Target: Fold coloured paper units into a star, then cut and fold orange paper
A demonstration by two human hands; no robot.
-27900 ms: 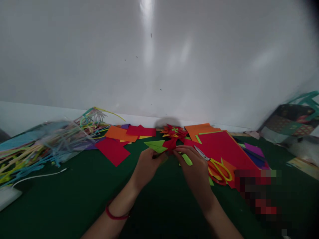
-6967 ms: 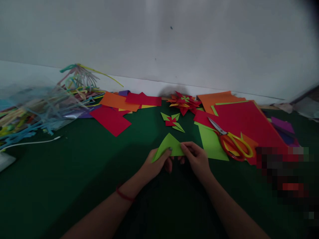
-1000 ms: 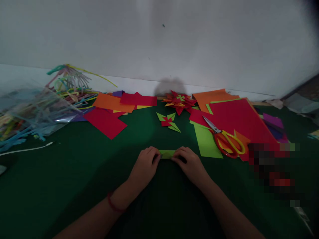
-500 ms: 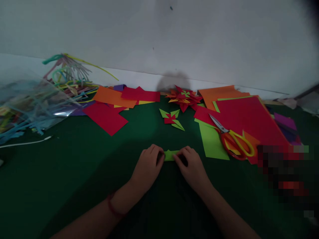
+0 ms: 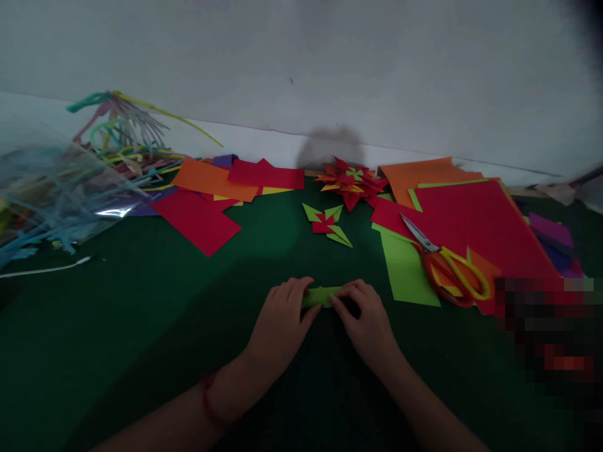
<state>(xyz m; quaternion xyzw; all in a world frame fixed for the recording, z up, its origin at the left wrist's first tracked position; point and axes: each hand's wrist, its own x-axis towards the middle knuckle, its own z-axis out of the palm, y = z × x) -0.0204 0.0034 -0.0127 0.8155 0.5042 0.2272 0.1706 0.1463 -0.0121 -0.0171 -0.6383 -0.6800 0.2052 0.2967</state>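
Low over the green table, a small folded strip of light green paper [image 5: 321, 297] lies between my two hands. At its left end is my left hand [image 5: 282, 317], thumb along the lower edge and fingers curled over the upper side. The right end is pinched between thumb and fingertips of my right hand [image 5: 365, 314]. Beyond the strip lies a small red and light green folded paper piece [image 5: 323, 223] with several pointed petals. Behind that stands a layered paper flower [image 5: 351, 182] in red, orange and green.
Scissors [image 5: 452, 270] with yellow and orange handles rest on coloured sheets [image 5: 475, 220] at the right. Red and orange paper pieces [image 5: 202, 220] lie left of centre. Pipe cleaners [image 5: 132, 129] and a clear plastic bag [image 5: 61, 182] occupy the far left. A white wall [image 5: 235, 63] stands behind.
My left hand has loosened its pinch: its thumb has slid right along the strip's lower edge and its fingers have lifted. My right hand keeps its pinch. The view has shifted slightly.
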